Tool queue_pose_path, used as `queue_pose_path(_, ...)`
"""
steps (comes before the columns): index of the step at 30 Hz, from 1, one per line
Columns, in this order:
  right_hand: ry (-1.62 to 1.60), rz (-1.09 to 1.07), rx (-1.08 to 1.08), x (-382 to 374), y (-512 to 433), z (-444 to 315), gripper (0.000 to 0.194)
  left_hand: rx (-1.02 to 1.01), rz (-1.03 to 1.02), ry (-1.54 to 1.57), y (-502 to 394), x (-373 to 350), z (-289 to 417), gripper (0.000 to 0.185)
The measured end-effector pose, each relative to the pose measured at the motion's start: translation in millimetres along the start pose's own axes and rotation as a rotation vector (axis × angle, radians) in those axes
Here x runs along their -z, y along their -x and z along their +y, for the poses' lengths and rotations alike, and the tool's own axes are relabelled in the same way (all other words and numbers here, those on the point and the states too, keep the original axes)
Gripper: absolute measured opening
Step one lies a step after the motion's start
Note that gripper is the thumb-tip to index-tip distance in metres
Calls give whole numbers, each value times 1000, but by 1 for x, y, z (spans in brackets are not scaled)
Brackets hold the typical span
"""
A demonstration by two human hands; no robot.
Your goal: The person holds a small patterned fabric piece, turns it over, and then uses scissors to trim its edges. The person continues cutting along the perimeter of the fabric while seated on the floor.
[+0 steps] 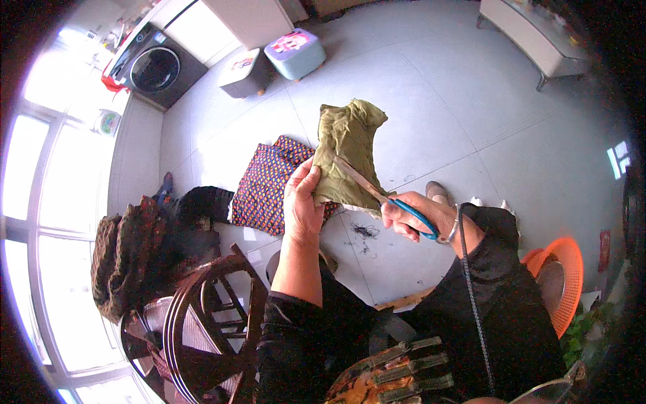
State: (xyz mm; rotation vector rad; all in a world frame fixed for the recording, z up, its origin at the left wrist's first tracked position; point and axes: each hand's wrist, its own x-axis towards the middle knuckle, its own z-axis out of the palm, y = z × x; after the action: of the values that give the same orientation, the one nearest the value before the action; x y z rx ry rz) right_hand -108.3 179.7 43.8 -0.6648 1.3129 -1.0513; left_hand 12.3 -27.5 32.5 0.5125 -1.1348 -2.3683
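Note:
My left hand (304,197) grips the lower left edge of a wrinkled olive-green fabric piece (348,136), thumb on top. In my right hand (411,212) is a pair of scissors (415,214) with blue handles. Their long, brownish blades lie across the front of the green cloth, pointing up and left, and look close together. Some white material shows along the cloth's lower edge. Behind my left hand, a dark cloth with a small multicoloured pattern (262,187) is spread low down. Dark thread-like scraps (364,231) lie on the tiled floor below the green cloth.
A wooden chair (252,303) and a heap of dark clothes (136,247) stand at the left. An orange plastic basket (573,283) is at the right. Two stools (295,55) and a washing machine (156,68) are farther off, with a low cabinet (535,40) at the upper right.

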Motion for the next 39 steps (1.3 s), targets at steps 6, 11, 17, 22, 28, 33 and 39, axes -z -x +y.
queue_pose_path(6, 4, -60, -117, 3, 4, 7, 63, -28, 6, -25, 5, 1, 3, 35)
queue_pose_path(11, 12, -42, -153, -1, 2, 9, 68, -30, -10, -1, 5, 0, 1, 31)
queue_pose_path(17, -38, -64, -197, 0, 2, 9, 55, -18, -8, -39, 5, -1, -1, 36)
queue_pose_path(22, -42, -89, -123, 2, 3, 12, 54, 44, -32, 37, 3, -4, -5, 31)
queue_pose_path(28, -72, -72, -68, -1, 2, 15, 56, 33, -3, 56, 3, -4, -9, 28)
queue_pose_path(33, -74, -5, 41, -11, -1, 18, 51, 26, 68, 14, 4, -6, -13, 25)
queue_pose_path(39, -130, 94, 172, -25, -3, 26, 46, -45, 15, -19, 5, -5, -16, 23)
